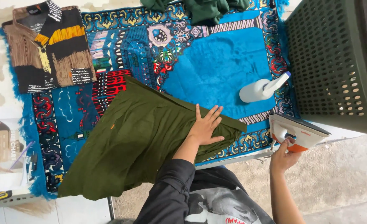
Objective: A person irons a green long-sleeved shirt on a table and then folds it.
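An olive green garment (125, 145) lies spread across a blue patterned rug (221, 62). My left hand (205, 126) rests flat on the garment's right end, fingers apart, pressing the cloth down. To the right, my right hand (284, 154) grips the handle of a white and orange iron (297, 132), which stands at the rug's right edge, off the garment.
A white spray bottle (260, 89) lies on the rug right of centre. A folded brown, black and yellow shirt (46, 45) sits at the top left. Dark green clothes (204, 9) lie at the top. A dark perforated basket (337, 62) stands at the right.
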